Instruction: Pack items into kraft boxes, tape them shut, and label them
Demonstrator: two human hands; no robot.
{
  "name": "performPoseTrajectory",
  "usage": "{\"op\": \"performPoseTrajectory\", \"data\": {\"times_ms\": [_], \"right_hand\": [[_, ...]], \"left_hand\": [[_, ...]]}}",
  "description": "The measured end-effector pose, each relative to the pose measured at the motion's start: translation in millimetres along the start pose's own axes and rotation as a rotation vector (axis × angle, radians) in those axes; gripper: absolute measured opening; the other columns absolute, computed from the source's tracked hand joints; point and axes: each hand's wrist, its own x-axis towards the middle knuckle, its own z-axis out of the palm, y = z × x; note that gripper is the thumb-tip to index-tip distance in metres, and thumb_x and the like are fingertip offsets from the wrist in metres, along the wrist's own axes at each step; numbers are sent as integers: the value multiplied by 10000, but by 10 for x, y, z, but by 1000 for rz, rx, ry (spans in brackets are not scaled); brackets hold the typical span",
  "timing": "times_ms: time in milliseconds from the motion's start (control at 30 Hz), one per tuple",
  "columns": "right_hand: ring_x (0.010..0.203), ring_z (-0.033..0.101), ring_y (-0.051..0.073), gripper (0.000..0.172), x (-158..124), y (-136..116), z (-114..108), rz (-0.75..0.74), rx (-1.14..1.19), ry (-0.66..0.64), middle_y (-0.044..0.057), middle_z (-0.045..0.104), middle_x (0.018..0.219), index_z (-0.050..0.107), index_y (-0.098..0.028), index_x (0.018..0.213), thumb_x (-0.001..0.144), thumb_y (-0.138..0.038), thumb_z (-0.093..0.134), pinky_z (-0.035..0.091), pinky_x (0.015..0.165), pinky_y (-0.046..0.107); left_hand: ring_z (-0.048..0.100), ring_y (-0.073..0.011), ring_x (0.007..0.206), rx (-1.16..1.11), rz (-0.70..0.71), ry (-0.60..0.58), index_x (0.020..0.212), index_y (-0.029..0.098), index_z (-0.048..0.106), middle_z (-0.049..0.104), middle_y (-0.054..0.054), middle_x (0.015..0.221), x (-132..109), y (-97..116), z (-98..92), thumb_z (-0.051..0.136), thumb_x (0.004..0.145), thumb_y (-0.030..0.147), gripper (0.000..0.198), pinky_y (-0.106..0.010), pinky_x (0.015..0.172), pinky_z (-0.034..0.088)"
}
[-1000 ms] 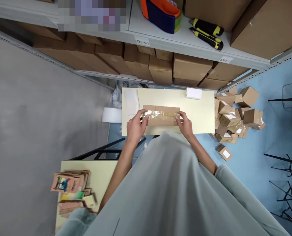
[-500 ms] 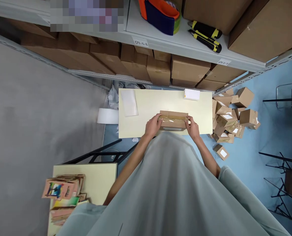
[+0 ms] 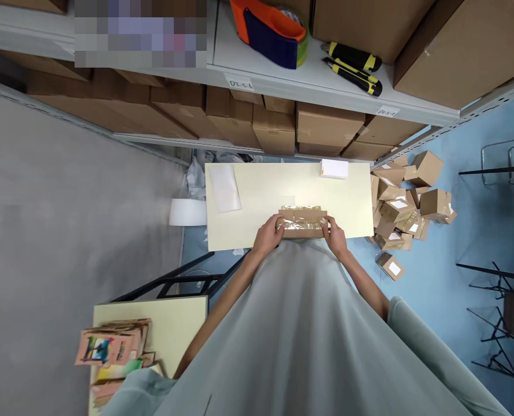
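Note:
A small brown cardboard box (image 3: 302, 223) with shiny clear tape along it lies at the near edge of the cream table (image 3: 265, 185), close against my shirt. My left hand (image 3: 268, 236) grips its left end, thumb on the near side and fingers at the far corner. At the right end, my right hand (image 3: 335, 237) holds the box in the same way. A white box (image 3: 334, 169) rests at the table's back right, and a translucent white sheet (image 3: 225, 188) lies at the left.
Above the table, a shelf (image 3: 269, 81) holds a tape dispenser (image 3: 272, 34), yellow-black cutters (image 3: 354, 66) and cartons. Parcels (image 3: 398, 211) are piled on the floor at the right. A side table (image 3: 174, 323) with printed packs (image 3: 114, 346) stands at lower left.
Between both hands the box has turned, now showing a face with wider shiny tape and a taped flap at its far side. The whole view has shifted slightly.

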Motion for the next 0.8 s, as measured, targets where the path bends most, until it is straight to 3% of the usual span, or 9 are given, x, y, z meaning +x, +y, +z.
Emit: {"op": "performPoseTrajectory", "data": {"times_ms": [67,233,333,500,667,800], "right_hand": [[942,820,338,447,114,-40,-14,-8,0,15,107,829,1140,532,-262,1465,1137,-525,380,620,879,449],[986,817,361,484,412,-161,-38,-41,24,58,171,810,1252,536,-231,1478,1132,-530,377,615,877,464],[998,823,356,493,429,-156,-69,-44,26,50,182,805,1294,538,-227,1481,1133,-541,383,620,889,465],[1075,834,343,470,185,26,-161,-11,30,54,159,819,1280,534,-237,1483,1135,-518,390,626,899,443],[1030,830,324,449,68,143,-214,58,-15,78,144,833,1200,545,-233,1464,1132,-486,381,628,892,439],[986,816,330,488,164,86,-228,32,-79,63,163,836,1158,564,-218,1463,1132,-505,350,621,864,438]], "left_hand": [[744,-257,863,16,19,20,1461,276,641,793,-56,1164,75,68,-31,590,1041,363,432,-387,915,577],[715,-246,848,55,67,57,1475,261,633,778,-58,1167,308,163,-173,600,1032,312,447,-397,933,572],[725,-256,939,18,78,43,1455,274,640,774,-66,1235,337,131,-191,627,1013,298,443,-411,981,576],[717,-255,1084,-93,119,-29,1430,275,654,692,-92,1462,215,95,9,658,973,290,457,-393,983,595],[667,-190,873,-101,122,-84,1383,246,667,659,-96,1469,187,130,187,678,930,262,453,-366,923,591],[673,-191,897,-100,116,-62,1385,262,660,647,-96,1490,215,83,195,690,961,286,426,-395,965,595]]}}
